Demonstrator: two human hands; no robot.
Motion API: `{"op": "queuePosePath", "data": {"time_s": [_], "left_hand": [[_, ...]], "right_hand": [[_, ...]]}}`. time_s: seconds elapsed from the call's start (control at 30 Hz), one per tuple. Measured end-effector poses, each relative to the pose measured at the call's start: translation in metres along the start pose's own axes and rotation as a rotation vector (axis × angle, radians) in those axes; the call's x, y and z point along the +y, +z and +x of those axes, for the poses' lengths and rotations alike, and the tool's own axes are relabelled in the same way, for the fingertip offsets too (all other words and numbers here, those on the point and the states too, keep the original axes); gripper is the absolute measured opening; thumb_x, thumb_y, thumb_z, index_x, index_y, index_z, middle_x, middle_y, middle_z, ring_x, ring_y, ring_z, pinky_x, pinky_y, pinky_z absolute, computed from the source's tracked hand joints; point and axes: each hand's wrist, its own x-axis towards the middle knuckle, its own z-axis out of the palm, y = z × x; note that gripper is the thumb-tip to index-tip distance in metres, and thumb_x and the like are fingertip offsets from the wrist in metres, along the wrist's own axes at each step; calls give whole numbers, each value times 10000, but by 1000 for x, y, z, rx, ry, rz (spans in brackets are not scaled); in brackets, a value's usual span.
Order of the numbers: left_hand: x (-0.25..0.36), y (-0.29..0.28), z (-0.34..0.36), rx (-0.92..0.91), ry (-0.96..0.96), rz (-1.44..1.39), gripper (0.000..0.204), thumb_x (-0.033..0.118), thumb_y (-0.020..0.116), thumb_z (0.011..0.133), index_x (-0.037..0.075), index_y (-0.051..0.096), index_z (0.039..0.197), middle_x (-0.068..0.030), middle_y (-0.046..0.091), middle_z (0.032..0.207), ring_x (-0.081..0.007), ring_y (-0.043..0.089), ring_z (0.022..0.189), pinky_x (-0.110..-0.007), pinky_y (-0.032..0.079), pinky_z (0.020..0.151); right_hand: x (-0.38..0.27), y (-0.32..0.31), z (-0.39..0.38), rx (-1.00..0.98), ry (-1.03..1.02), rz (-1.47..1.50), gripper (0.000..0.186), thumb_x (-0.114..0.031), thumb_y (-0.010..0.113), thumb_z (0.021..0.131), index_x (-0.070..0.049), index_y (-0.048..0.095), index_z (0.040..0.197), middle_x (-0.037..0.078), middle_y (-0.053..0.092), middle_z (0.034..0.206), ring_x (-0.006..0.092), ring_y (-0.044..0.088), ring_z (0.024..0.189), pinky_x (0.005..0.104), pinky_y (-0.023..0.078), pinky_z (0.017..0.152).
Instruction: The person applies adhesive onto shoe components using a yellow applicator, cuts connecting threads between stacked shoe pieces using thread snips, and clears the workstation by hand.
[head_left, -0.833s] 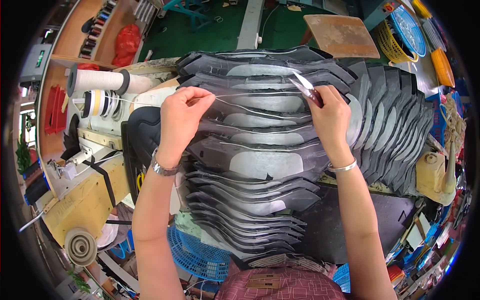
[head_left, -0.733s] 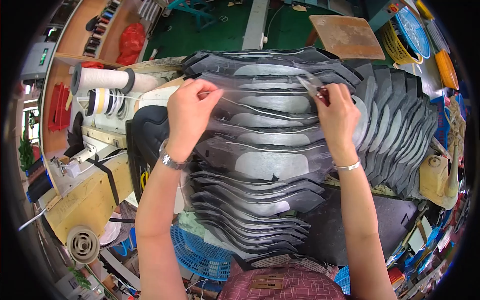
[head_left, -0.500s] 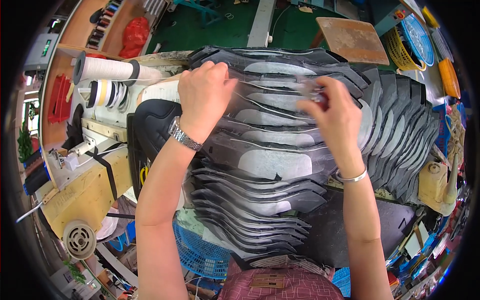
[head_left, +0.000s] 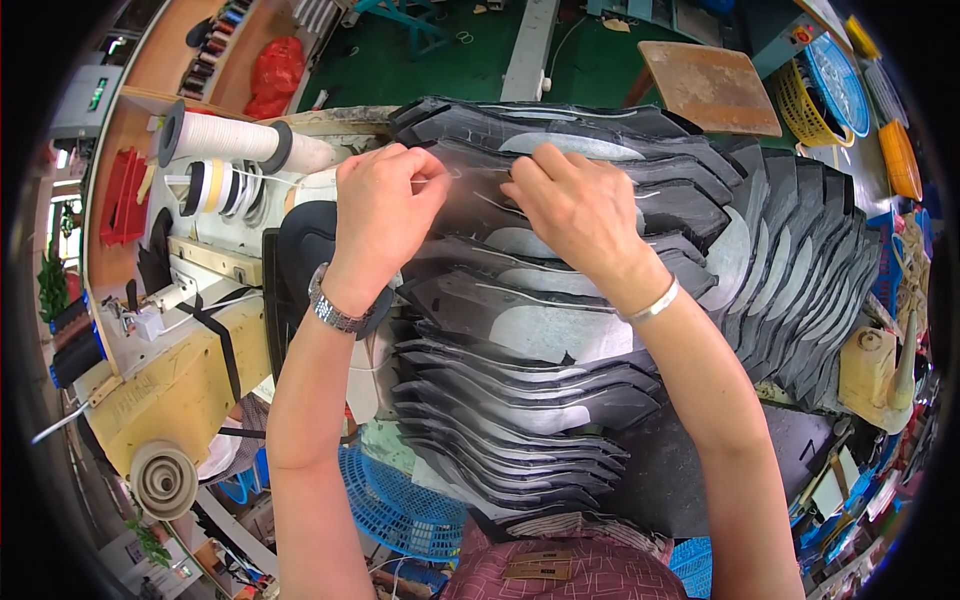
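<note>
My left hand [head_left: 390,205], with a metal watch at the wrist, is closed in a pinch above the left side of the dark layered pieces. A thin white cord [head_left: 454,174] shows at its fingertips. My right hand [head_left: 580,215], wearing a bangle, hovers over the same stack to the right, its fingers curled together; what they hold is hidden. Beneath both hands lie overlapping black pieces [head_left: 440,300] with pale grey patches and white cord along their edges. A large spool of white cord [head_left: 230,138] lies at the left.
More black pieces [head_left: 790,250] fan out at the right. Rolls of tape [head_left: 215,188] sit below the spool. A black padded shape [head_left: 310,245] is by my left wrist. A blue basket [head_left: 400,510] stands near my lap. A wooden stool [head_left: 708,88] is at the far right.
My right hand has moved left, closer to my left hand, and turned palm down. The red-handled tool seen in it earlier no longer shows. My left hand has shifted slightly left and down.
</note>
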Motion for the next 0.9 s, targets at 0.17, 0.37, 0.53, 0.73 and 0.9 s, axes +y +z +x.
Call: {"op": "queuePosePath", "data": {"time_s": [0.17, 0.37, 0.53, 0.73, 0.9], "left_hand": [[14, -18, -7, -23, 9, -123, 86, 119, 657, 764, 38, 635, 781, -43, 608, 734, -191, 586, 752, -356, 389, 856], [20, -29, -9, 50, 193, 12, 117, 203, 697, 749, 124, 652, 823, -1, 637, 874, -212, 567, 957, -538, 208, 1012], [26, -28, -16, 78, -19, 117, 171, 200, 700, 768, 64, 658, 863, -20, 636, 791, -154, 581, 834, -380, 377, 867], [27, 10, -3, -125, -390, -602, 158, 139, 662, 826, -11, 654, 876, 40, 592, 737, -28, 499, 672, -183, 407, 606], [7, 27, 6, 8, -262, -360, 141, 140, 679, 795, 8, 664, 840, -7, 591, 733, -88, 562, 657, -226, 432, 604]], "right_hand": [[-20, -28, 7, 35, 570, 505, 381, -264, 762, 652, -45, 585, 907, 75, 587, 812, 219, 584, 624, 310, 472, 551], [-23, -30, 11, -93, 852, 1311, 218, -184, 651, 796, 26, 594, 802, -39, 430, 589, 56, 397, 595, 220, 343, 523], [26, -45, -50, 46, 959, 842, 196, -185, 667, 812, 1, 604, 810, -45, 427, 594, 37, 348, 573, 217, 307, 496], [57, -43, -62, 133, 828, 434, 154, -137, 680, 777, -9, 618, 835, 63, 551, 666, 155, 480, 534, 274, 391, 527], [55, -30, -53, 83, 522, -18, 154, -139, 671, 745, -73, 545, 804, 81, 560, 779, 305, 580, 644, 389, 451, 537]]}}
